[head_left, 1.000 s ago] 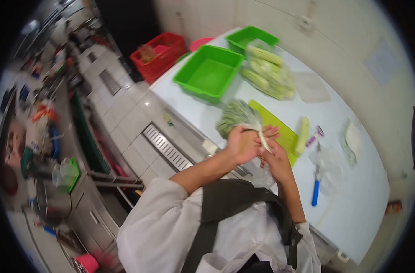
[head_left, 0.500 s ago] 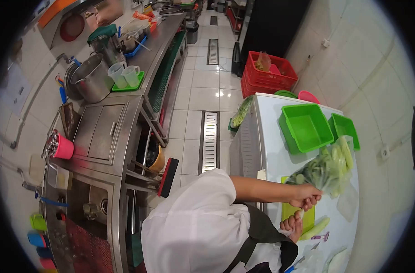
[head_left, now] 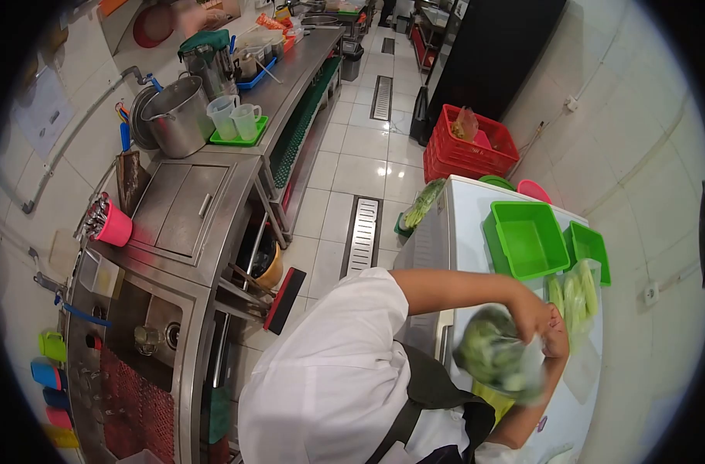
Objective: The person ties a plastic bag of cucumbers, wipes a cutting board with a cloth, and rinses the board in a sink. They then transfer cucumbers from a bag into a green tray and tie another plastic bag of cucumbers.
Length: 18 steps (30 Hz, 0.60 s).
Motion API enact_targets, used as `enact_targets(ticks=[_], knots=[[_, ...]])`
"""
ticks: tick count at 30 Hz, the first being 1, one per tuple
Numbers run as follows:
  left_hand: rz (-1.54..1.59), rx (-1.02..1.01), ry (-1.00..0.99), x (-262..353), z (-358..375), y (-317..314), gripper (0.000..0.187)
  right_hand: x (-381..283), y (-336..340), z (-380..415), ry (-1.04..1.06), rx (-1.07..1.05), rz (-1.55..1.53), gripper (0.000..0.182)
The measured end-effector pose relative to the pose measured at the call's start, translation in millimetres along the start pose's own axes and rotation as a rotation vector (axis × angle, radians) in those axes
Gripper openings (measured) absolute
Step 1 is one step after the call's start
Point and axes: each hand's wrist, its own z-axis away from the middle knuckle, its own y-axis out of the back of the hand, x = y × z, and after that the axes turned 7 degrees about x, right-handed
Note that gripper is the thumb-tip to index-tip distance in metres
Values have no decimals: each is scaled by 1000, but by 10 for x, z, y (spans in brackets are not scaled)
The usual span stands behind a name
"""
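A clear plastic bag of green vegetables (head_left: 492, 352) hangs above the white worktop, smeared by motion. My left hand (head_left: 532, 315) is closed on the gathered neck of the bag. Right against it, my right hand (head_left: 555, 339) pinches the same neck, its fingers partly hidden. Below the bag, part of a yellow-green cutting board (head_left: 492, 398) shows. Just beyond my hands lie long pale-green vegetables (head_left: 578, 298) in clear plastic. A purple-handled tool (head_left: 541, 424) is mostly covered by my right forearm.
Two green tubs, a larger one (head_left: 527, 240) and a smaller one (head_left: 588, 249), stand at the worktop's far end. Red crates (head_left: 468, 147) are stacked on the floor behind. Across the aisle are a steel sink (head_left: 155, 332) and a large pot (head_left: 178, 120).
The bag of green vegetables has swung from beyond my left hand to the near side, above the cutting board. My right hand has moved up to meet my left at its neck.
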Motion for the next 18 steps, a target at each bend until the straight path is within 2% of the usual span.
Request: enact_targets(ticks=[1,4,5,6,8,9,11,12,15,16,18], knots=[[-245,-29,-19,19,18,-40,18,-53,50,-79,-44,-26,61,20],[-491,-60,137,110,177,-288,18,-41,-77,-38,-160,-106,70,20],[-568,-74,183,88,189,-350,22,-12,-153,-7,-165,-37,37,20],[-393,155,74,-122,241,-437,31,39,-263,27,-171,33,2,20],[-293,117,127,-144,259,-372,38,170,-466,86,-157,220,-83,19],[-251,97,155,-149,278,-344,42,252,-459,126,-140,243,-26,18],[-239,180,126,-104,330,-444,45,435,-428,226,-94,291,95,17],[-231,222,106,-88,333,-497,47,518,-414,273,-124,367,105,12],[-132,303,55,-327,351,-713,52,747,-455,431,-34,564,288,9],[-83,429,31,-411,331,-779,51,850,-412,498,-43,604,217,8],[52,658,-8,-555,264,-1008,50,929,-428,575,151,763,528,8]])
